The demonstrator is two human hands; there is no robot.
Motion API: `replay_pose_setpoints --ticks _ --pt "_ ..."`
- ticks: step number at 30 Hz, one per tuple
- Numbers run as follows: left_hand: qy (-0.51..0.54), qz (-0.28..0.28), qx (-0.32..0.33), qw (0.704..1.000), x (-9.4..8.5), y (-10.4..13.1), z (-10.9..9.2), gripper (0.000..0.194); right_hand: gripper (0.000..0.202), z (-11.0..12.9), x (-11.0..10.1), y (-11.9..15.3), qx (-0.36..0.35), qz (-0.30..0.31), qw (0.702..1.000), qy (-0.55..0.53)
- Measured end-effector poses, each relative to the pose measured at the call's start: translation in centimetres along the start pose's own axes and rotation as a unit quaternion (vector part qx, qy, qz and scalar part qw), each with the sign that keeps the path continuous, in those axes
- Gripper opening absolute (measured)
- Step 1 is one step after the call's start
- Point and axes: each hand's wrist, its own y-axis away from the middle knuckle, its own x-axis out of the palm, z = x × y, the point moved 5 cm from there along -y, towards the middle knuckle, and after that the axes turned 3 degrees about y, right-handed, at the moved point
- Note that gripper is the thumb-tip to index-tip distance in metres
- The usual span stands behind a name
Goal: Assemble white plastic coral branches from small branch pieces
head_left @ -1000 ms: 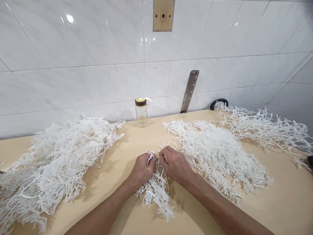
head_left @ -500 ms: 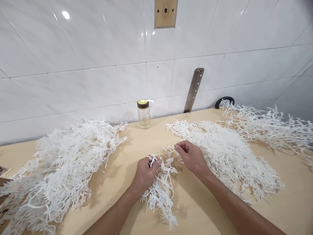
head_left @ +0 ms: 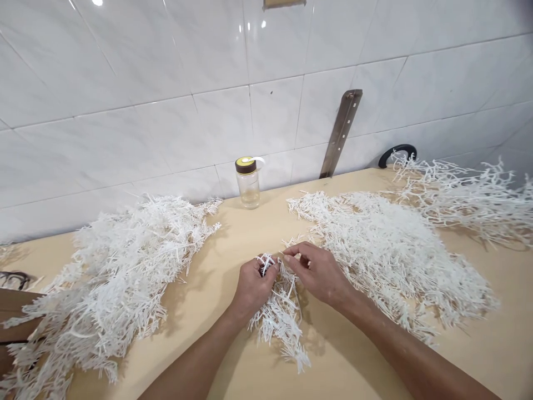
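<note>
your left hand (head_left: pixel 254 289) has its fingers closed around the upper end of a white bunch (head_left: pixel 277 316), whose feathery tips trail over the counter (head_left: pixel 200 311) towards you. your right hand (head_left: pixel 318 275) is just beside it, thumb and forefinger drawn together at the bunch's upper edge; you can't tell from here whether a stem is pinched between them.

the likeliest trouble is snagging. those forked sprigs look ready to hook one another, so a sharp tug could snap a thin stem or drag the whole bunch out of your left fingers. your own fingertips hide the spot where the two hands meet, so a poor pinch would be easy to miss.

mixing is another risk: the right pile (head_left: pixel 387 250) lies close beyond your right hand, and a loose tip could catch in it. the left pile (head_left: pixel 125 278) is well apart from the bunch, so it seems less of a worry. the bottle (head_left: pixel 249 186) stands upright near the wall, beyond your hands; only a wide, careless forward sweep would probably knock it.
</note>
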Motion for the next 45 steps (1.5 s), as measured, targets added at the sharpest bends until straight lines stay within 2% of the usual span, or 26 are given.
replay_pose_setpoints --ticks 2,5,10,14,19,23,29,32,36,40,43,45 --pt "0.000 -0.004 0.007 1.000 0.1 0.0 0.0 0.024 0.023 0.0 0.6 0.1 0.012 0.034 0.999 -0.006" --pt "-0.008 -0.009 0.022 1.000 0.1 0.1 -0.1 0.025 0.019 -0.1 1.2 0.2 0.019 0.047 0.999 -0.016" --pt "-0.062 -0.035 0.048 0.996 -0.1 0.2 -0.3 0.025 0.017 0.4 1.3 0.3 -0.019 0.020 0.999 0.019" --pt "-0.076 -0.033 0.064 0.994 -0.1 0.2 -0.5 0.028 0.016 1.1 1.5 0.5 -0.063 0.000 0.995 0.073" --pt "-0.111 -0.055 0.072 0.990 -0.4 0.2 -0.4 0.035 0.014 1.2 2.0 0.8 -0.077 -0.011 0.992 0.101" --pt "-0.137 -0.082 0.077 0.984 -0.7 0.0 -0.3 0.034 0.015 1.1 2.3 0.9 -0.060 -0.002 0.994 0.088" --pt "-0.124 -0.070 0.078 0.987 -0.7 -0.1 -0.3 0.031 0.013 1.0 2.4 0.7 -0.009 0.012 0.999 0.044" --pt "-0.127 -0.069 0.089 0.985 -0.8 0.1 -0.5 0.030 0.014 1.2 2.4 0.7 -0.014 0.008 0.999 0.034" --pt "-0.209 -0.086 0.118 0.967 -0.9 0.5 -0.8 0.028 0.014 1.4 2.7 1.0 -0.041 -0.006 0.997 0.060" --pt "-0.246 -0.059 0.162 0.954 -0.6 0.8 -0.9 0.028 0.016 1.2 3.2 1.1 -0.038 -0.007 0.996 0.085" --pt "-0.240 -0.049 0.180 0.953 -0.5 0.8 -1.0 0.026 0.015 1.0 2.8 0.8 -0.006 -0.011 0.999 0.051" --pt "-0.212 -0.058 0.155 0.963 -0.7 0.6 -0.8 0.025 0.015 0.7 2.1 0.5 0.031 -0.016 0.999 -0.006"
